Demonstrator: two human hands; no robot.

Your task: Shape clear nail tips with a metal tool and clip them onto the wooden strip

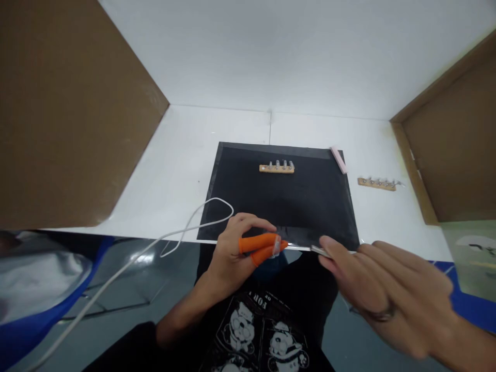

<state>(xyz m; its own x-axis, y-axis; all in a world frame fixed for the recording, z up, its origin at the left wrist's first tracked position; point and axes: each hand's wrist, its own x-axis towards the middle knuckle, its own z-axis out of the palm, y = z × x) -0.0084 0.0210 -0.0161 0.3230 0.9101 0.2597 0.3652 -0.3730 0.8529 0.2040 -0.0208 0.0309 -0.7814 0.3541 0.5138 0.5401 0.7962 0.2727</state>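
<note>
- Small clear part (276, 245) sits pinched in our left hand (236, 253), between its orange-capped fingertips (267, 243), at the black mat's (282, 196) near edge.
- Our right hand (383, 294) grips metal tweezers (321, 251), tips just short of it.
- One wooden pin strip (277, 167) lies on the mat, another (377, 183) beside it; neither is touched.

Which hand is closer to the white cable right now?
Left. The left hand sits just right of the white cable at the mat's near edge; the right hand is well off to the right.

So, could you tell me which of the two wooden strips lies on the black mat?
The left wooden strip, near the black mat's far edge; the other strip lies on the white table.
</note>
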